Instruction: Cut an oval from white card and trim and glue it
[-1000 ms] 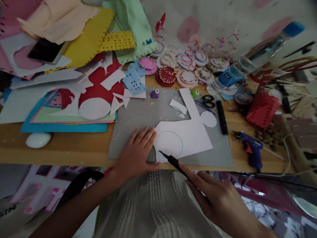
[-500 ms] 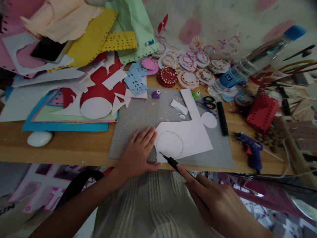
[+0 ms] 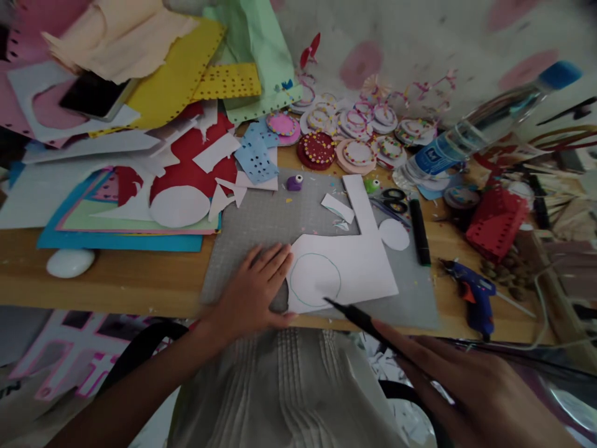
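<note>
My left hand [image 3: 259,286] lies flat with fingers outstretched, the fingertips on the left edge of a white sheet [image 3: 364,270]. A green circle [image 3: 340,280] is drawn on the sheet, which rests on a grey cutting mat [image 3: 252,218]. My right hand [image 3: 459,379] is closed round a slim black craft knife [image 3: 357,317]. The knife's pointed tip is at the circle's lower right; whether it touches the paper I cannot tell. A small white disc [image 3: 394,234] and a cut strip [image 3: 337,208] are by the sheet.
Scissors [image 3: 395,207], a black marker [image 3: 420,236] and a blue glue gun [image 3: 472,289] are on the right. Behind them leans a water bottle [image 3: 476,127]. Decorated discs [image 3: 317,149] line the back. Coloured sheets [image 3: 125,239] and a phone [image 3: 96,95] are piled left, near a white mouse-like object [image 3: 70,263].
My right hand has drawn the craft knife away to the right, from the circle's lower left to its lower right. My left hand stays on the sheet. The view has shifted slightly.
</note>
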A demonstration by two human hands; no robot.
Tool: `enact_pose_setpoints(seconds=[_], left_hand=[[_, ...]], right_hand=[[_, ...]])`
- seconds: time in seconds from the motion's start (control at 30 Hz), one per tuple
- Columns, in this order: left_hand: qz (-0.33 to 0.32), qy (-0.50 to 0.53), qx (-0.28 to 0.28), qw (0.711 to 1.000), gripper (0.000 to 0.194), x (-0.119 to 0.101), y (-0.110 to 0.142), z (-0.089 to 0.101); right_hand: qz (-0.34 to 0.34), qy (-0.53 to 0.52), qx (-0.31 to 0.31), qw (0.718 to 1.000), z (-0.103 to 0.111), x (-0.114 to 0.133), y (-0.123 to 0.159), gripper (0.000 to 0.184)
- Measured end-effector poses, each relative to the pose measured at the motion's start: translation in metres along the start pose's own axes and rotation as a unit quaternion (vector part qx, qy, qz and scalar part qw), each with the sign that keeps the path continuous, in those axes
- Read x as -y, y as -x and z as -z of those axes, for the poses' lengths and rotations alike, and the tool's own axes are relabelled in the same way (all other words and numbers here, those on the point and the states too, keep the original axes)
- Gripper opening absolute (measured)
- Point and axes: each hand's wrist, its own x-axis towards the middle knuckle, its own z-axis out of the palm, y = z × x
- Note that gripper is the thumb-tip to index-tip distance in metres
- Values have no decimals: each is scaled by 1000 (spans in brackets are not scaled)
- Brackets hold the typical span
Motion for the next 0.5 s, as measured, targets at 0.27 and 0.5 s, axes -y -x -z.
enact_pose_setpoints(seconds=[0.27, 0.5], left_hand=[[-33, -12, 32, 999, 95, 37, -8, 17], [53, -4, -8, 999, 92, -20, -2, -12]], right_hand=[[-20, -81, 14, 996, 0, -3, -28, 48], [-56, -79, 10, 995, -25, 18, -18, 51]])
